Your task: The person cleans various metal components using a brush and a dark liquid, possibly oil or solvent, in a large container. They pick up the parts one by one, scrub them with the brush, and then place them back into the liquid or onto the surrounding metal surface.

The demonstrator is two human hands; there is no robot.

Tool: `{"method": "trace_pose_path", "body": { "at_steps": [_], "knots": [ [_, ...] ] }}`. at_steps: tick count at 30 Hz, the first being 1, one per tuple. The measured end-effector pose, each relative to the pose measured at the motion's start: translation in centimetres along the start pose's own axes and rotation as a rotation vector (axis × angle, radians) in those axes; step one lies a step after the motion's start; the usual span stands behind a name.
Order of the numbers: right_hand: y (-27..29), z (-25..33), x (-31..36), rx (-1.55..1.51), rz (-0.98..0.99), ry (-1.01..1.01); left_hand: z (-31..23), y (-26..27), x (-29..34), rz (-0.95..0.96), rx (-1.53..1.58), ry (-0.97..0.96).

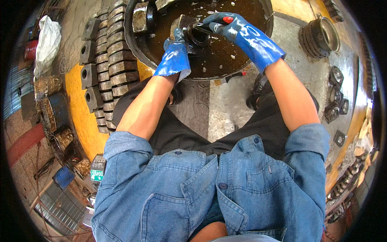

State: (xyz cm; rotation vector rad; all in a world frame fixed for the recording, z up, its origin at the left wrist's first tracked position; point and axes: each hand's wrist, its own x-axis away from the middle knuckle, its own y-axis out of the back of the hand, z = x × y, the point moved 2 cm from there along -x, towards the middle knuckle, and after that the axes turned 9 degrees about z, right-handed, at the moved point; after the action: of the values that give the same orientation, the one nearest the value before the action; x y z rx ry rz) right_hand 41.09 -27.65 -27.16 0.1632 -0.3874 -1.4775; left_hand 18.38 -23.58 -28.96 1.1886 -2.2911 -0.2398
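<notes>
Both my hands wear blue rubber gloves and are over a round, dark-rimmed basin point(130, 42) of brown, oily liquid point(229, 66). My left hand point(175, 50) is closed on the near left side of a dark, wet metal block with a round bore point(197, 35). The block is tilted, and part of it is hidden by the gloves. At its right side, my right hand point(238, 32) bends its fingers in by the bore. A thin dark thing shows at those fingertips, too small to name. A red spot lies on the right glove's fingers.
Another metal block point(142, 18) sits in the basin's left side. Left of it stand long rows of metal blocks point(121, 60) and several bored blocks point(89, 76). A red-tipped tool point(233, 77) lies by the near rim. Stacked rings point(316, 38) and flanged parts point(335, 94) are at right.
</notes>
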Motion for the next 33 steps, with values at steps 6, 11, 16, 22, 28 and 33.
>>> {"method": "trace_pose_path", "body": {
  "at_steps": [6, 11, 16, 22, 28, 33],
  "knots": [
    [0.9, 0.1, -0.4, -0.04, 0.165, -0.193, 0.2, 0.1, -0.4, -0.003, 0.003, 0.006],
    [1.1, 0.6, 0.8, 0.23, 0.159, -0.084, 0.4, 0.3, 0.5, 0.01, -0.002, 0.031],
    [2.6, -0.3, 0.4, 0.077, -0.11, -0.067, 0.5, 0.9, 0.0, 0.019, 0.003, 0.065],
    [-0.3, -5.0, -1.2, -0.139, -0.183, -0.17, -0.5, 2.4, 1.1, 0.073, 0.025, 0.177],
    [-2.0, -5.3, -0.3, -0.239, -0.021, -0.315, -1.1, 2.9, 1.2, 0.082, 0.052, 0.229],
    [-3.4, -2.6, 2.1, -0.141, -0.002, -0.315, -0.1, 4.3, -0.4, 0.107, 0.024, 0.213]
  ]
}}
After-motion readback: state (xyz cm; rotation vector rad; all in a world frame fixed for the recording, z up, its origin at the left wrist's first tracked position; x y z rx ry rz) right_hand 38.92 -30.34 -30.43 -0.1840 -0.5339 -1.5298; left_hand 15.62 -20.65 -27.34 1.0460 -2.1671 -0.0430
